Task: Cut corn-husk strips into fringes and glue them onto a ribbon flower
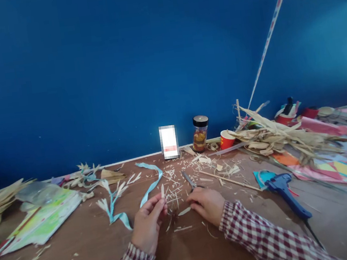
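My left hand (148, 221) pinches a small pale husk strip (162, 190) upright between thumb and fingers. My right hand (207, 204) rests closed on the brown table, its fingers on the handles of a pair of scissors (188, 180) whose blades point up and left. A second pale husk sliver (184, 211) lies between the two hands. Both sleeves are red-and-white check. A light blue ribbon (151, 186) with husk leaves fixed to it curls across the table just left of my left hand.
Husk clippings (173, 176) litter the table (81, 251) ahead. A blue glue gun (280, 188) lies to the right, beside a thin wooden stick (227, 180). Behind stand a jar (200, 133), a red cup (227, 139), a heap of dried husks (275, 134). Printed paper (41, 218) lies left.
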The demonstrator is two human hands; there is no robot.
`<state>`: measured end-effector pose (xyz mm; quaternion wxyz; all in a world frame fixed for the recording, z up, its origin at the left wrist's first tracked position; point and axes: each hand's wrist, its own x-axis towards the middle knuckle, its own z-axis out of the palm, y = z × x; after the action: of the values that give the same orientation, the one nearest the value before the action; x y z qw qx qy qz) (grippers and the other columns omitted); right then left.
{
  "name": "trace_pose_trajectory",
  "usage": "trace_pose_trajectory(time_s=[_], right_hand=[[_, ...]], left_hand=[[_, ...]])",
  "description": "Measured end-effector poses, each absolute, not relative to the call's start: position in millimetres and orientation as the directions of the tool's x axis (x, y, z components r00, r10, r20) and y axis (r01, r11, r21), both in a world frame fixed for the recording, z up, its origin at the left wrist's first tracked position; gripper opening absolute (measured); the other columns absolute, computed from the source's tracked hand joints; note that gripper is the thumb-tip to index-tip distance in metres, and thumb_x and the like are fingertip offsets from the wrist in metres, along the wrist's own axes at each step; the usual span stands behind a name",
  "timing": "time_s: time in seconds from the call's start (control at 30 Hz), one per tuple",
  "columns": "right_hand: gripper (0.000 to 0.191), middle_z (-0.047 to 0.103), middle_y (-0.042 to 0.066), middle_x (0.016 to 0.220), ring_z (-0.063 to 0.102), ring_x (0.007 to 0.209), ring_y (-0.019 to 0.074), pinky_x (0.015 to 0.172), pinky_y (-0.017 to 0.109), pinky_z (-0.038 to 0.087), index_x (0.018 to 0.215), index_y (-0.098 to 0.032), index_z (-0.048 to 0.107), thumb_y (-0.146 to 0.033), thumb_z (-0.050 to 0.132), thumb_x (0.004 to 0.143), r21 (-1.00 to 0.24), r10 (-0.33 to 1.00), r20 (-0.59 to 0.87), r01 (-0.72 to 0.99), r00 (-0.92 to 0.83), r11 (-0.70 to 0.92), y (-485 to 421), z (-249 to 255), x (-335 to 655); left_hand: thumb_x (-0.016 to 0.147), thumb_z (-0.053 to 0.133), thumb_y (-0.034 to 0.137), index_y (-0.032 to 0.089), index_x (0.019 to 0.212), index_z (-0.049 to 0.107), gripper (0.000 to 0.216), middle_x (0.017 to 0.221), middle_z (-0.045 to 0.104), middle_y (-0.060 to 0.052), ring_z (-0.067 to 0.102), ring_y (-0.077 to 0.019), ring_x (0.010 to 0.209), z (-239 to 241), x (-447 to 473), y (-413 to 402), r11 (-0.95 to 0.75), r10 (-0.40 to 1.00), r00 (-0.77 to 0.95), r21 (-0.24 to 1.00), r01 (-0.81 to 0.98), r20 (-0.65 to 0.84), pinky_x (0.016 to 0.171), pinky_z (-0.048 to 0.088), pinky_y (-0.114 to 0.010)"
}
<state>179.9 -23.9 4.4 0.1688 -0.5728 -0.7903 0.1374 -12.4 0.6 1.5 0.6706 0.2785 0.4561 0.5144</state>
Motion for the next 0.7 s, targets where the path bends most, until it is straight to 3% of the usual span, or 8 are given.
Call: trace_pose_trajectory(time_s=[0.23, 0.5, 0.57, 0.7], right_hand=[[0.015, 0.057, 0.002, 0.09, 0.053, 0.084, 0.0147, 0.074, 0.024, 0.04, 0.09, -0.022, 0.06, -0.021, 0.053, 0.077, -0.385, 0.951, 0.184, 0.872, -0.249, 0.302, -17, 0, 194], [0.018, 0.058, 0.003, 0.094, 0.052, 0.089, 0.0164, 0.078, 0.028, 0.04, 0.095, -0.022, 0.058, -0.02, 0.05, 0.078, -0.384, 0.93, 0.265, 0.856, -0.256, 0.345, -35, 18, 212], [0.02, 0.059, 0.003, 0.093, 0.053, 0.089, 0.0167, 0.077, 0.028, 0.041, 0.097, -0.023, 0.057, -0.023, 0.05, 0.079, -0.361, 0.945, 0.234, 0.882, -0.23, 0.304, -51, 26, 231], [0.019, 0.061, 0.004, 0.091, 0.055, 0.086, 0.017, 0.077, 0.029, 0.042, 0.096, -0.022, 0.057, -0.022, 0.047, 0.08, -0.333, 0.96, 0.281, 0.935, -0.021, 0.118, -92, 35, 277]], left_hand=[[0.061, 0.07, 0.016, 0.013, 0.082, 0.061, 0.023, 0.069, 0.066, -0.006, 0.059, -0.0093, 0.054, -4, -8, -4, 0.381, 0.921, 0.083, 0.829, -0.409, -0.382, 0.048, 0.049, -0.017], [0.053, 0.075, 0.019, 0.011, 0.086, 0.062, 0.036, 0.071, 0.067, -0.005, 0.06, -0.0102, 0.061, -3, -11, -12, 0.425, 0.904, 0.142, 0.818, -0.386, -0.403, 0.056, 0.051, -0.016], [0.049, 0.077, 0.022, 0.011, 0.081, 0.062, 0.037, 0.07, 0.067, -0.005, 0.06, -0.011, 0.061, -1, -11, -13, 0.453, 0.891, 0.153, 0.812, -0.368, -0.427, 0.056, 0.051, -0.016], [0.042, 0.08, 0.026, 0.012, 0.076, 0.062, 0.041, 0.067, 0.067, -0.005, 0.06, -0.0119, 0.058, -1, -12, -11, 0.497, 0.867, 0.17, 0.794, -0.349, -0.468, 0.053, 0.051, -0.017]])
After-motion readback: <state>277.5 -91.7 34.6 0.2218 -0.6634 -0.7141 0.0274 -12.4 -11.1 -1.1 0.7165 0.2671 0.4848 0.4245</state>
